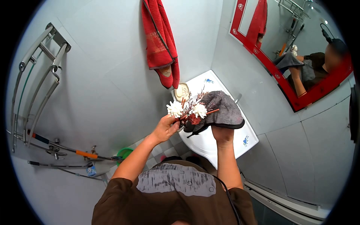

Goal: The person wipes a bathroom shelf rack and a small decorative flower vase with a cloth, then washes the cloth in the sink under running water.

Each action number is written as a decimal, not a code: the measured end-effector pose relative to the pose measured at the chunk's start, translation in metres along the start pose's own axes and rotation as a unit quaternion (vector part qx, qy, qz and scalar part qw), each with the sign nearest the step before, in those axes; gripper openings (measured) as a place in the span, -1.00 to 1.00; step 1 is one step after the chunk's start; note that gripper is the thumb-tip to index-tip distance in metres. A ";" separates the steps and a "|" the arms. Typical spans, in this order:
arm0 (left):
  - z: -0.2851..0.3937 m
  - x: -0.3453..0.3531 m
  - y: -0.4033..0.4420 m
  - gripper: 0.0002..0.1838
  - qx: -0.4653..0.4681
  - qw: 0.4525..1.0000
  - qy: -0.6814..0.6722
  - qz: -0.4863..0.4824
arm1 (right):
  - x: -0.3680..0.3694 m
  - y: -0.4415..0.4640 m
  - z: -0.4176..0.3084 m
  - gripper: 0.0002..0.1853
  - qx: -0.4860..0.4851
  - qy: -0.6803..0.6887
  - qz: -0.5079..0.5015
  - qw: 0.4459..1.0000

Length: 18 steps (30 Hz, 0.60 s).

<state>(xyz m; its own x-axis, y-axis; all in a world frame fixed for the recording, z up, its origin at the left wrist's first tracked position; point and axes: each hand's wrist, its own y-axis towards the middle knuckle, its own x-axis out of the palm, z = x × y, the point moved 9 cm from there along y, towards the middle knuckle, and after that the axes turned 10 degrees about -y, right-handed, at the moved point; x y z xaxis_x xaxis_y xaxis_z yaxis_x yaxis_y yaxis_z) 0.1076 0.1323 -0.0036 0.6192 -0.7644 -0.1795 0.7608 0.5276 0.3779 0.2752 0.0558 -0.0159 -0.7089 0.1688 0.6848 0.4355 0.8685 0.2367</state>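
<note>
Over the washbasin, my left hand (165, 128) is closed around the lower part of a bunch of flowers (199, 110). The bunch has white blooms, dark red bits, thin twigs and reddish sticks. A grey cloth (221, 107) with a black edge drapes over my right hand (223, 135), hiding its fingers; only the wrist and the heel of the hand show. The cloth lies against the right side of the flowers. Beneath both hands is the white washbasin (200, 144) with blue flower prints.
A soap dish (182, 92) sits at the basin's back left corner. Above it hangs a red towel (159, 41). A red-framed mirror (247, 43) is on the right wall. Metal racks (45, 56) and mop handles (88, 154) line the left, near a green bucket (123, 153).
</note>
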 end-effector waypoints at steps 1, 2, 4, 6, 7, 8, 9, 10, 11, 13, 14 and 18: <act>0.001 -0.001 0.000 -0.53 0.000 1.000 0.000 0.000 | 0.007 0.000 -0.005 -0.43 -0.008 0.030 -0.015 0.999; -0.001 0.002 0.000 -0.54 -0.017 0.999 -0.030 -0.015 | 0.011 0.001 -0.010 -0.43 -0.007 0.029 -0.013 0.999; 0.003 0.007 0.004 -0.55 -0.036 0.997 -0.062 -0.034 | 0.034 0.003 -0.020 -0.49 -0.010 -0.054 -0.035 0.998; 0.015 0.021 0.010 -0.62 -0.030 0.994 -0.023 -0.100 | 0.055 0.004 -0.029 -0.54 -0.027 -0.073 0.006 0.997; 0.000 0.029 0.005 -0.67 -0.106 0.978 -0.017 -0.177 | 0.055 0.000 -0.025 -0.52 -0.025 -0.104 -0.030 0.994; -0.001 0.032 0.004 -0.67 -0.107 0.978 -0.019 -0.178 | 0.053 -0.003 -0.018 -0.49 -0.022 -0.135 -0.066 0.988; 0.003 0.032 0.006 -0.69 -0.081 0.985 -0.016 -0.153 | 0.046 -0.005 -0.013 -0.52 -0.026 -0.183 -0.052 0.981; 0.007 0.030 0.008 -0.70 -0.054 0.990 -0.013 -0.129 | 0.045 -0.008 -0.005 -0.68 0.018 -0.206 -0.054 0.977; -0.001 0.035 0.005 -0.67 -0.069 0.984 -0.009 -0.166 | 0.047 -0.007 -0.011 -0.76 -0.021 -0.236 -0.042 0.971; -0.004 0.041 0.003 -0.66 -0.088 0.980 -0.015 -0.178 | 0.054 -0.004 -0.014 -0.82 -0.056 -0.264 -0.032 0.962; -0.007 0.044 0.002 -0.64 -0.107 0.976 -0.018 -0.191 | 0.053 -0.003 -0.018 -0.84 -0.078 -0.285 -0.001 0.955; -0.038 0.042 -0.010 -0.57 -0.112 0.971 -0.016 -0.209 | 0.060 -0.003 -0.032 -0.85 -0.145 -0.356 0.043 0.922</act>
<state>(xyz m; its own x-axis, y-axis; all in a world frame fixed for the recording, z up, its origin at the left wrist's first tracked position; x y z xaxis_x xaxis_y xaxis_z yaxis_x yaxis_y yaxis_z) 0.1332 0.1094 -0.0494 0.2432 -0.9387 -0.2444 0.9699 0.2329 0.0708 0.2493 0.0482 0.0462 -0.8040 0.5846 0.1089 0.5648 0.6933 0.4476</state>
